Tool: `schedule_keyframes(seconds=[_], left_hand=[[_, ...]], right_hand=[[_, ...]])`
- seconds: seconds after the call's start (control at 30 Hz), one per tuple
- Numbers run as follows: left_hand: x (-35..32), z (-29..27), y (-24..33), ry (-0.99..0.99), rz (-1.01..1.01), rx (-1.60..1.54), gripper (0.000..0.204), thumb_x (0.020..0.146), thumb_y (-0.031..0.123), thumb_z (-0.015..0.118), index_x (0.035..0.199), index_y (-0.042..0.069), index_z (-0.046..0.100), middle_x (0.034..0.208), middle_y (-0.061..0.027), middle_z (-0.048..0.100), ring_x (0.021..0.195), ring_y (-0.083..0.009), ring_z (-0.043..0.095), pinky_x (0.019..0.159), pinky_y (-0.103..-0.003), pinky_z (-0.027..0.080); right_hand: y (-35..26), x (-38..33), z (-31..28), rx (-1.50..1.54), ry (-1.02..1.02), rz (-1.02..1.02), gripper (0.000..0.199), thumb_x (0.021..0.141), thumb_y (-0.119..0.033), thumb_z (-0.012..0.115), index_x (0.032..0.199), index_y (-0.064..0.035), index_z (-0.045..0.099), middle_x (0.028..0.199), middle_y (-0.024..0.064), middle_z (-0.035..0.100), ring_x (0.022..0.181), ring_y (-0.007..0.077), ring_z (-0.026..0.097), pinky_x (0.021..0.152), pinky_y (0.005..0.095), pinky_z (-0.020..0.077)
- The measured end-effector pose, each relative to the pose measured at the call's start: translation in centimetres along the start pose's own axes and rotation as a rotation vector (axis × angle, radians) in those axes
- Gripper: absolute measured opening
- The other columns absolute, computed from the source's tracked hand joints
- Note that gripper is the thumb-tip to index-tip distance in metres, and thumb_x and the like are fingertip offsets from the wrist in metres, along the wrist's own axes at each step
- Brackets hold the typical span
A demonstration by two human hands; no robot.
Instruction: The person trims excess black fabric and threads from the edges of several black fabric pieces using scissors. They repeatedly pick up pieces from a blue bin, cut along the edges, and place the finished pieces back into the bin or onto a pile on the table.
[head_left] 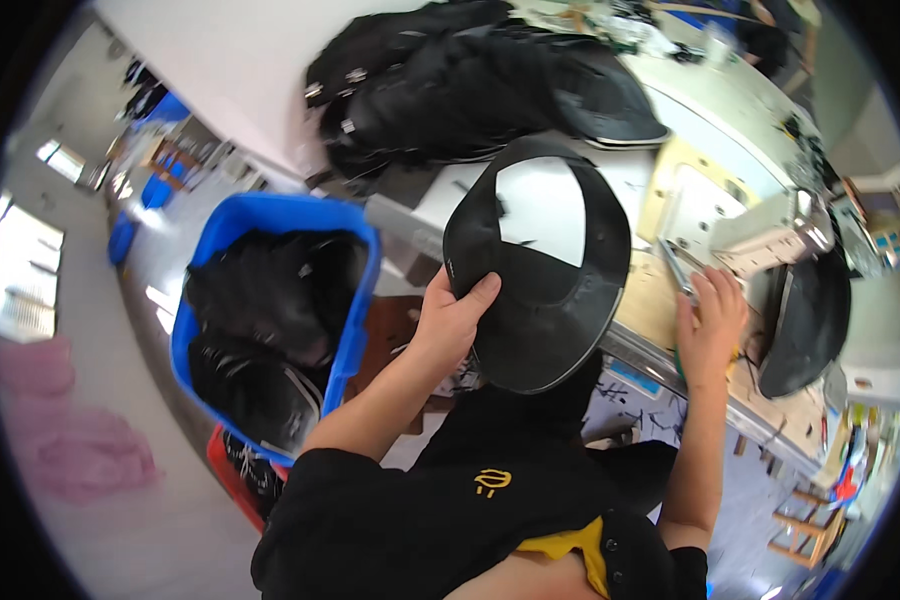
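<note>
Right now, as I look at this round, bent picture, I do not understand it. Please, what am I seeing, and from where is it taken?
There is no machine here. A person wears a wide camera on the head; it looks down, so straight edges bend and the person's own arms come in from below.

The left hand holds up a black cap by its edge, thumb on the inside, so you see the cap's inside with a white front panel. The right hand rests flat on the worktable, beside a pale machine; it seems to hold nothing. More black caps are heaped on the white surface behind. On the left, on the floor, a blue bin holds more black items.
</note>
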State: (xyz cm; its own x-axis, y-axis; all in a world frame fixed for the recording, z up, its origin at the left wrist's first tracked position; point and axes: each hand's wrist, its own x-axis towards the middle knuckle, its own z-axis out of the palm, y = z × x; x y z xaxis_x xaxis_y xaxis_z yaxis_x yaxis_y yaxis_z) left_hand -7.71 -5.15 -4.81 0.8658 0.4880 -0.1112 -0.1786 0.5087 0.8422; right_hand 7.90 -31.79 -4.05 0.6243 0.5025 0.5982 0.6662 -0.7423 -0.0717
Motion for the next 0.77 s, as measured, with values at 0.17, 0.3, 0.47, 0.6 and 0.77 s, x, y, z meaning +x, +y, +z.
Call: schedule_keyframes(seconds=[0.17,0.3,0.47,0.6,0.77], left_hand=[[-4.3,-6.5,4.3,0.269,0.085,-0.112,0.022,0.091,0.010,0.055,0.112,0.003,0.055,0.108,-0.0076,0.061,0.098,-0.0199,0.060,0.086,-0.034,0.050],[-8.9,-13.8,3.3,0.772,0.042,-0.103,0.023,0.091,0.011,0.056,0.112,0.005,0.054,0.110,-0.0096,0.060,0.099,-0.0226,0.060,0.086,-0.038,0.050],[-12.8,-20.6,1.2,0.939,-0.135,0.105,0.023,0.090,0.014,0.057,0.112,0.006,0.055,0.107,-0.0081,0.061,0.099,-0.0217,0.060,0.085,-0.039,0.050],[-13.3,-21.4,1.1,0.912,-0.045,0.139,0.022,0.092,0.017,0.055,0.112,0.006,0.055,0.104,-0.0064,0.062,0.098,-0.0207,0.060,0.084,-0.037,0.050],[-17.1,-20.9,2.3,1.032,0.202,0.116,0.033,0.093,0.019,0.053,0.124,0.010,0.052,0.110,-0.0050,0.059,0.099,-0.0175,0.056,0.087,-0.033,0.045]], right_hand=[[2.7,-1.3,1.3,0.275,0.034,0.186,0.021,0.082,-0.006,0.062,0.102,0.0004,0.062,0.098,0.0145,0.063,0.094,0.0285,0.059,0.082,0.0369,0.0452],[3.1,-1.7,2.1,0.431,-0.008,0.253,0.020,0.087,-0.007,0.058,0.104,0.0033,0.061,0.095,0.0141,0.063,0.085,0.0227,0.061,0.077,0.0312,0.0478],[2.9,-1.4,1.9,0.402,-0.076,0.169,0.020,0.087,-0.006,0.058,0.104,0.0035,0.060,0.095,0.0137,0.060,0.085,0.0221,0.059,0.075,0.0307,0.0475],[3.1,-1.5,1.9,0.380,-0.132,0.171,0.021,0.088,-0.007,0.057,0.106,0.0035,0.060,0.098,0.0131,0.059,0.087,0.0209,0.059,0.077,0.0295,0.0474],[3.8,-1.9,2.8,0.367,-0.142,0.144,0.020,0.086,-0.007,0.059,0.105,0.0002,0.061,0.099,0.0127,0.058,0.083,0.0219,0.056,0.073,0.0297,0.0459]])
